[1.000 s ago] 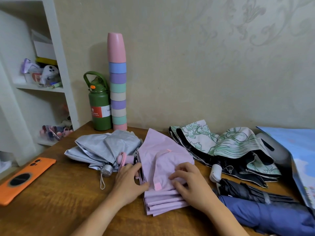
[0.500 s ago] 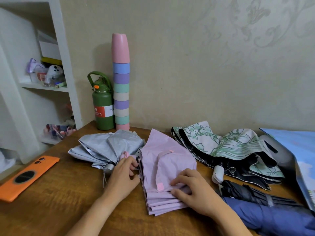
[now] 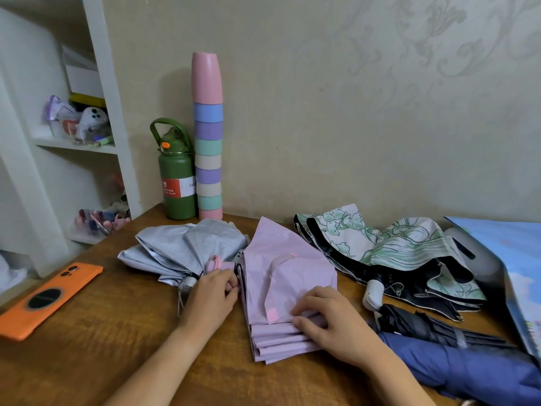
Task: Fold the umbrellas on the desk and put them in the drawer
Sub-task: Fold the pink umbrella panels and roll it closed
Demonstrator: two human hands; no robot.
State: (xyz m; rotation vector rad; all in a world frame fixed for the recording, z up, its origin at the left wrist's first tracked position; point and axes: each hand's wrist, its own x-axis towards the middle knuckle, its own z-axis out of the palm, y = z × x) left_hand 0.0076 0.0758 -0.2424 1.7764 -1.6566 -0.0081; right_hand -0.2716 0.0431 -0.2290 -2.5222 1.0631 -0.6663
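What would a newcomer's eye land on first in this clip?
Both hands working the pink umbrella at the centre of the desk: the left hand holds its handle end, the right hand presses its pleats. Behind, a tall stack of pastel cups stands against the wall beside a green bottle.

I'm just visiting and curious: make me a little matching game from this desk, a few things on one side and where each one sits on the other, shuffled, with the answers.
Things:
1. pink umbrella
2. grey umbrella
3. orange phone
4. green bottle

Places:
A. upright by the wall, beside the stack of cups
B. flat near the desk's left edge
C. under both hands, left hand at its handle, right hand on its folded cloth
D. just left of the pink umbrella

Pairs: 1-C, 2-D, 3-B, 4-A
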